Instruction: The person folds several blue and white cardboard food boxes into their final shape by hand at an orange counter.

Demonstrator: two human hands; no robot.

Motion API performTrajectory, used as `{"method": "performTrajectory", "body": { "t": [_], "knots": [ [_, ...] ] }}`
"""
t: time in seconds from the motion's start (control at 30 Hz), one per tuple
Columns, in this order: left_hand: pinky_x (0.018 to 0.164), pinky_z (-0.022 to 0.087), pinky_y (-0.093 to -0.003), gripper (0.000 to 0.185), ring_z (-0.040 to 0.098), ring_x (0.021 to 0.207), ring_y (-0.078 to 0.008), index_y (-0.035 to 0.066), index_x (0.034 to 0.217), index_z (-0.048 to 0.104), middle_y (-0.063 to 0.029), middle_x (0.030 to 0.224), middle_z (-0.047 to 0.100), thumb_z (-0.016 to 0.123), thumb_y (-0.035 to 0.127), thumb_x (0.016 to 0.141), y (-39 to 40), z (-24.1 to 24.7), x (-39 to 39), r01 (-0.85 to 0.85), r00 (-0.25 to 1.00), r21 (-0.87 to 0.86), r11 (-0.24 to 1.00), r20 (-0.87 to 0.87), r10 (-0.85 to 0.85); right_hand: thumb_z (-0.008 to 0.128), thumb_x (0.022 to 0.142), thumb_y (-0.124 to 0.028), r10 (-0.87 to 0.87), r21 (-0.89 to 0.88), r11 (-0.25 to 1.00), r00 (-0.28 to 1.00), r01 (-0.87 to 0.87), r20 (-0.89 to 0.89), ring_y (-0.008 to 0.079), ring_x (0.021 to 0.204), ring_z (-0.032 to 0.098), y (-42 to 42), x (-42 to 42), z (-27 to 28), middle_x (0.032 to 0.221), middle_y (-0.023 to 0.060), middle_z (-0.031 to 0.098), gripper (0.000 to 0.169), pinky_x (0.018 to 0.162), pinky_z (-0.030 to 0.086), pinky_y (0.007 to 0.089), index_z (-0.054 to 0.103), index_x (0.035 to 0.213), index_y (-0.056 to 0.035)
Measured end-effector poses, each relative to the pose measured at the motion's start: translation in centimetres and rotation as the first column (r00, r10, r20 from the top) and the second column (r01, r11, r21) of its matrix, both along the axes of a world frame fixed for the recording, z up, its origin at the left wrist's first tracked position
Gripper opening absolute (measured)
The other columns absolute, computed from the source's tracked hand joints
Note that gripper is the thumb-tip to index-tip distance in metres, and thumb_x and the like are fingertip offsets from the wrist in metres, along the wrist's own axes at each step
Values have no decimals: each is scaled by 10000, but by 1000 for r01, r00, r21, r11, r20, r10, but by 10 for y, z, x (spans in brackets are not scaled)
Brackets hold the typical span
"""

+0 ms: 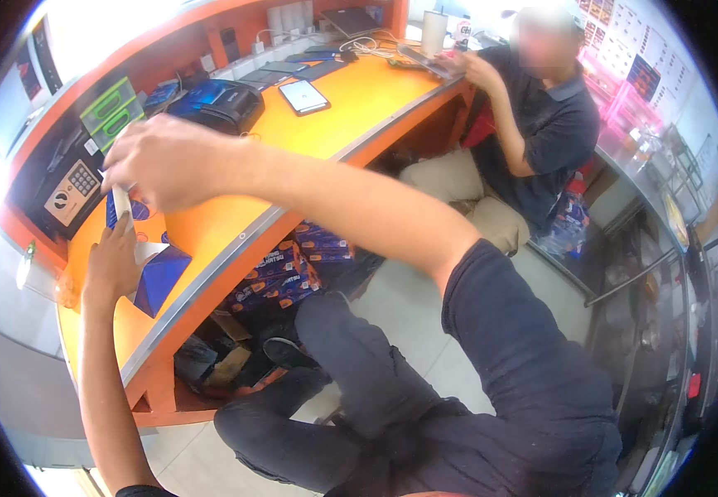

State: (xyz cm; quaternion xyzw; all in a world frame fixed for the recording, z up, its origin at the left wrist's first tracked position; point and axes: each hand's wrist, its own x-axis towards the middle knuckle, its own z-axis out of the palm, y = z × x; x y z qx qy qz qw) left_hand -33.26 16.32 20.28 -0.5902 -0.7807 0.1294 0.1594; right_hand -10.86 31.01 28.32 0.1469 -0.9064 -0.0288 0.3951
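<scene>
On the orange tabletop, a blue paperboard food box [163,279] with a white inside stands partly folded, with raised flaps. My left hand [113,261] grips its near left side, fingers up along a white flap. My right hand [163,161] reaches across to the box's far end. Its fingers are bent down at the upper flap and slightly blurred. Whether they pinch the flap is hidden by the hand itself. Behind the box, more blue and orange printed card [141,208] shows under my right hand.
A keypad safe [73,192] stands beyond the box, near a green case [110,112]. Further right are a black printer [219,105] and a tablet [304,97]. Printed cartons [278,273] are stacked under the counter [259,230]. A seated co-worker [539,112] holds a device [424,61].
</scene>
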Motion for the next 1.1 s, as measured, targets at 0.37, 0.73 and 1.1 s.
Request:
{"method": "performTrajectory", "body": {
  "t": [0.37, 0.73, 1.1],
  "knots": [
    [913, 504, -445, 334, 585, 1143, -351, -14, 1111, 651, -197, 1260, 612, 624, 240, 895, -20, 7, -65, 68, 986, 134, 989, 142, -87, 645, 883, -323, 55, -41, 998, 880, -41, 471, 312, 997, 652, -50, -9, -75, 1058, 123, 660, 422, 806, 543, 442, 577, 1241, -110],
    [729, 486, -365, 438, 668, 787, -231, -16, 976, 732, -143, 822, 705, 510, 360, 1007, -26, 49, 19, -249, 812, 116, 962, 567, 141, 652, 893, -431, 56, -203, 977, 833, 69, 551, 317, 1145, 590, 9, -30, -79, 1213, 120, 619, 522, 917, 501, 462, 580, 1275, -83],
    [667, 467, -288, 338, 577, 743, -150, -34, 830, 582, -70, 775, 577, 544, 252, 1007, -56, 6, -10, -111, 765, 509, 854, 592, -254, 675, 858, -470, 24, -110, 993, 848, 41, 530, 280, 1084, 570, 41, -33, -71, 1092, 66, 656, 425, 860, 507, 429, 649, 1004, -72]
  ]
}}
